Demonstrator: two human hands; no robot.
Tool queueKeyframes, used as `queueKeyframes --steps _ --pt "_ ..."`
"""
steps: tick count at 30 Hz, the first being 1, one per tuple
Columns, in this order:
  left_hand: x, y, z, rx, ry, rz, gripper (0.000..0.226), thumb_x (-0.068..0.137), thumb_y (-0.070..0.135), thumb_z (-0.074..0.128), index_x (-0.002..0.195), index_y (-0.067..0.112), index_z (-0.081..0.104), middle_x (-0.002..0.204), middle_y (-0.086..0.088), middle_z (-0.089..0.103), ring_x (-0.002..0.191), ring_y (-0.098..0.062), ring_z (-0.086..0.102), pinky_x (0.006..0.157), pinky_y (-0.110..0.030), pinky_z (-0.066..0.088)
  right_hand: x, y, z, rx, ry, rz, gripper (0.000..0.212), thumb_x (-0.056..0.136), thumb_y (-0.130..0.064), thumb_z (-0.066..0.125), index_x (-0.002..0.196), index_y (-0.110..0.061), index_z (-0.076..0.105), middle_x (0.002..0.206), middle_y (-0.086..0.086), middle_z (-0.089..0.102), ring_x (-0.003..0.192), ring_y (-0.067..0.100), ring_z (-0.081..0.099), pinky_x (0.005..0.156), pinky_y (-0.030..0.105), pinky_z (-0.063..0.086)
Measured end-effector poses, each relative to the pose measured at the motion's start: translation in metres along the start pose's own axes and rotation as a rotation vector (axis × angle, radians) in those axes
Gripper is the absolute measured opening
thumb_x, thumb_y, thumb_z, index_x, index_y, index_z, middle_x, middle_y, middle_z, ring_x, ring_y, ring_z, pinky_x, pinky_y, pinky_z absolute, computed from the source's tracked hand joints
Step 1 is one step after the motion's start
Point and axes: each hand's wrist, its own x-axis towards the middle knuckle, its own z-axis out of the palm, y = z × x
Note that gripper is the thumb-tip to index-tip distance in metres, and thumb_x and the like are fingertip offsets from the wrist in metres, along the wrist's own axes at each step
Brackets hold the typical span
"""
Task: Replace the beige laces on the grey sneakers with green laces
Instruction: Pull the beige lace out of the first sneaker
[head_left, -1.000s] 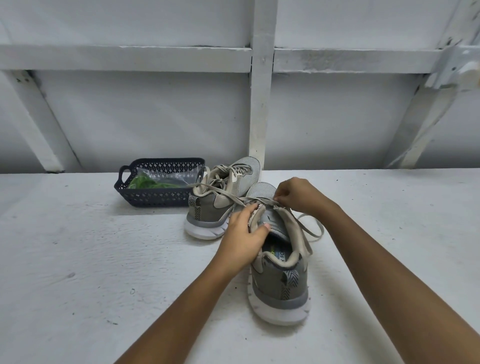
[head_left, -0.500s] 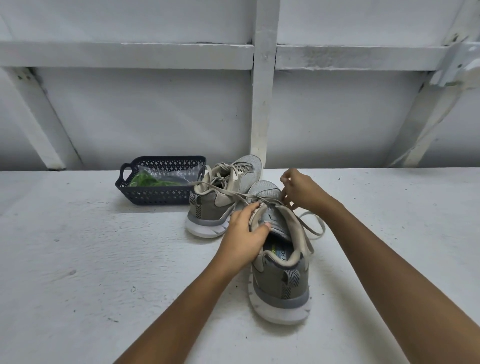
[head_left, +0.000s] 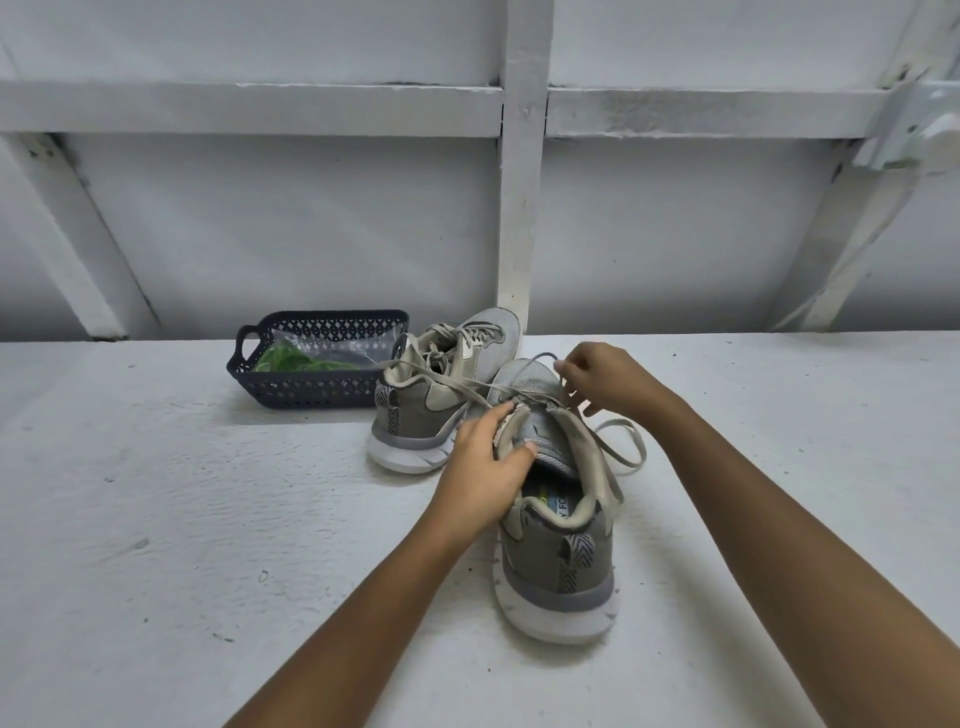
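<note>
Unlacing is barely started: the near sneaker (head_left: 561, 561) is gripped at its collar by the left hand (head_left: 483, 467) on the tabletop (head_left: 156, 519), a beige lace (head_left: 621, 447) is pinched by the right hand (head_left: 605, 382), and the green laces (head_left: 291, 358) are left untouched in the basket (head_left: 311, 400).

The near grey cloth sneaker (head_left: 558, 551) has fine mesh on its toe and a smooth, matt white sole. Its flat beige laces (head_left: 642, 451) are woven cloth. The dark blue holey basket (head_left: 311, 387) is matt plastic; the clear bag (head_left: 337, 345) inside is shiny plastic. The white painted tabletop (head_left: 156, 519) looks rough and bumpy
</note>
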Motion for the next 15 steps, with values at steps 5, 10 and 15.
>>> queueKeyframes --steps 5,10,15 --pt "0.000 0.000 0.000 -0.003 0.006 -0.007 0.050 0.092 0.022 0.056 0.140 0.026 0.041 0.147 0.001 0.034 0.133 -0.012 0.036 0.103 -0.021 0.027 -0.003 0.007 -0.003 -0.090 -0.107 -0.035 0.011 0.089 -0.011 0.059 0.080 -0.011 0.065 0.074 0.005 0.065 0.072 0.019 0.061 0.059 0.025 0.052" --pt "-0.001 0.000 0.001 -0.012 0.007 -0.014 0.049 0.092 0.021 0.056 0.139 0.027 0.041 0.148 0.001 0.034 0.133 -0.013 0.036 0.104 -0.023 0.027 0.004 0.000 -0.012 0.238 0.118 0.044 0.021 0.093 -0.007 0.042 0.076 -0.007 0.054 0.085 0.012 0.064 0.068 0.016 0.062 0.055 0.027 0.051" --pt "-0.001 0.000 0.000 -0.013 0.006 -0.016 0.049 0.093 0.022 0.055 0.139 0.028 0.040 0.148 0.002 0.033 0.133 -0.013 0.036 0.100 -0.021 0.027 -0.003 0.001 -0.010 -0.026 -0.081 0.042 0.018 0.090 -0.019 0.061 0.091 -0.003 0.070 0.075 0.007 0.063 0.071 0.016 0.061 0.054 0.021 0.049"
